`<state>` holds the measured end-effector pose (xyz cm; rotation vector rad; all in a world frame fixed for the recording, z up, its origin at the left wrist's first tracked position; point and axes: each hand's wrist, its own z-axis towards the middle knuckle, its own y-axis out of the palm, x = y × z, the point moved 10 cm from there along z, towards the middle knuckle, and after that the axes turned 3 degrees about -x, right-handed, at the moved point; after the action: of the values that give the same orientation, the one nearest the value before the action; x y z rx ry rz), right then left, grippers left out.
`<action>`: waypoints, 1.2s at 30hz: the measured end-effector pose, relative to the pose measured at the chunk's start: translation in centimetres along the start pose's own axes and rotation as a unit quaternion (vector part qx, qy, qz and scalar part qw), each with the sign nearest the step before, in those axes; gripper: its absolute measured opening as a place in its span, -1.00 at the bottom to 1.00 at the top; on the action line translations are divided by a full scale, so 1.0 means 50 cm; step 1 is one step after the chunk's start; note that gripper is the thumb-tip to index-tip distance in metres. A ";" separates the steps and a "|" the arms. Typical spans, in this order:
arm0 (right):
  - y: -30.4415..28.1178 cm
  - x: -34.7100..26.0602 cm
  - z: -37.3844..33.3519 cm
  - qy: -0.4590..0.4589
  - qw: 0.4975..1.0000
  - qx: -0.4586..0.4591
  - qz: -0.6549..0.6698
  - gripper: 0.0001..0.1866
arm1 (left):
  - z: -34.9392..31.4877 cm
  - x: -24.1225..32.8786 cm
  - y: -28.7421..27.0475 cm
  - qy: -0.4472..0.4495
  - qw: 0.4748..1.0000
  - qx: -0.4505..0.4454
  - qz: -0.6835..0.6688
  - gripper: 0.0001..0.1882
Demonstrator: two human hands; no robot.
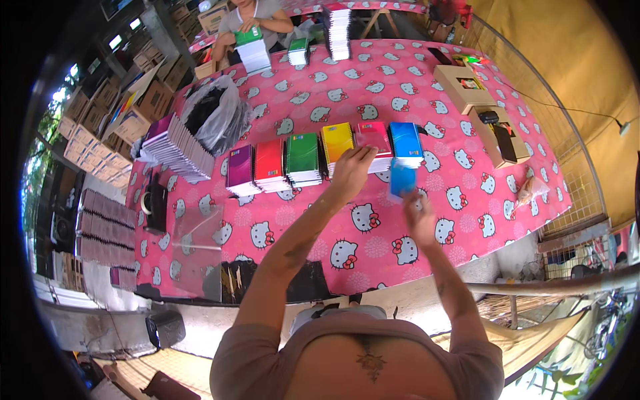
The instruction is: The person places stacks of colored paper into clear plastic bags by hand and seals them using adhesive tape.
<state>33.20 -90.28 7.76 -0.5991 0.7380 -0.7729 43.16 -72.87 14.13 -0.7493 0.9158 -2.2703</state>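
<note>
A row of spiral notebook stacks crosses the table: purple (241,164), red (270,157), green (303,155), yellow (337,139), pink (374,135) and blue (405,139). My left hand (352,175) reaches to the pink stack, its fingers closed at the near left part of the top pink notebook. In front of the blue stack, my right hand (419,217) grips a blue notebook (403,179) by its near end. That notebook and hand are blurred by motion.
A leaning purple notebook stack (175,148) and a plastic bag (217,110) stand at left, near a tape dispenser (155,204) and clear sheet (199,250). Cardboard boxes (497,137) lie at right. Across the table, a person (261,20) handles a green-topped stack (252,53).
</note>
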 end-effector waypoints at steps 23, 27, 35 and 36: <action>0.112 -0.207 -0.007 -0.151 0.970 -0.190 -0.009 -0.72 | -0.282 -0.128 -0.324 -0.151 0.976 0.057 0.148 -0.58; 0.098 -0.135 -0.122 0.006 0.956 -0.153 0.249 -0.65 | -0.357 0.084 -0.147 -0.081 0.995 -0.010 -0.052 -0.62; 0.111 -0.075 0.175 0.004 0.999 0.024 -0.048 -0.57 | -0.232 -0.040 -0.082 -0.198 0.980 -0.034 0.013 -0.51; 0.121 -0.060 0.201 -0.014 0.992 0.054 -0.116 -0.58 | -0.177 -0.075 -0.118 -0.160 0.977 -0.002 0.139 -0.53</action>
<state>41.85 -82.34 10.59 -0.6025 0.6030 -1.0109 38.01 -63.05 12.05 -0.8973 0.8151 -1.8399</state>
